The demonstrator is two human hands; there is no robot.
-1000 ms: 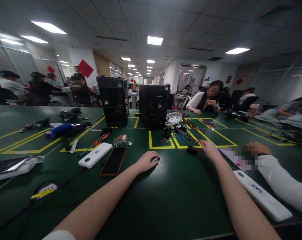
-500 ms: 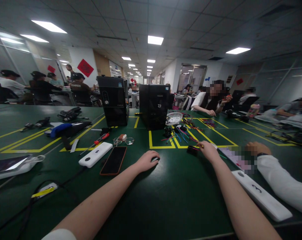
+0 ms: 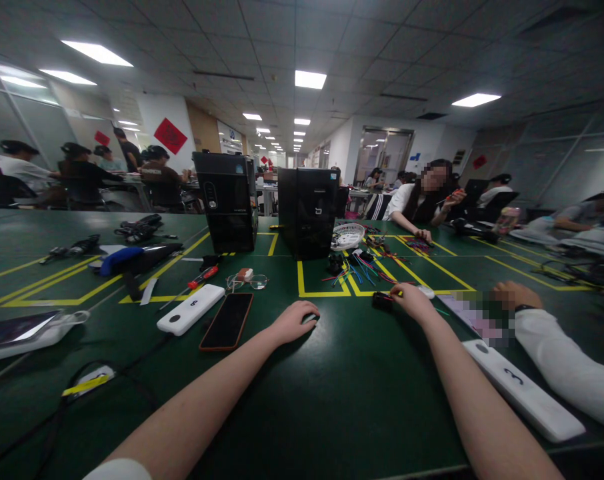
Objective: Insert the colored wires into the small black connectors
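Observation:
My left hand (image 3: pixel 297 321) rests on the green table, its fingers curled around a small pale thing whose kind I cannot make out. My right hand (image 3: pixel 413 301) is closed at the thumb and fingertips on a small black block-like part (image 3: pixel 382 301) low over or on the table; whether it touches the surface I cannot tell. A small white rounded thing (image 3: pixel 426 292) lies just behind that hand. Beyond it spreads a bunch of coloured wires (image 3: pixel 362 267). To the left of my left hand lies a dark phone with an orange edge (image 3: pixel 227 322).
Two black computer towers (image 3: pixel 227 207) stand at centre. A white power bank (image 3: pixel 192 310), glasses (image 3: pixel 257 283) and a red-handled screwdriver (image 3: pixel 202 277) lie left. On the right are a white basket (image 3: pixel 349 236), another white block (image 3: pixel 522 387) and a co-worker's sleeved arm (image 3: pixel 557 360). Another person sits opposite.
My right hand has shifted slightly left, and the black part has moved left with it. My left hand has stayed still. The person opposite has moved an arm slightly lower.

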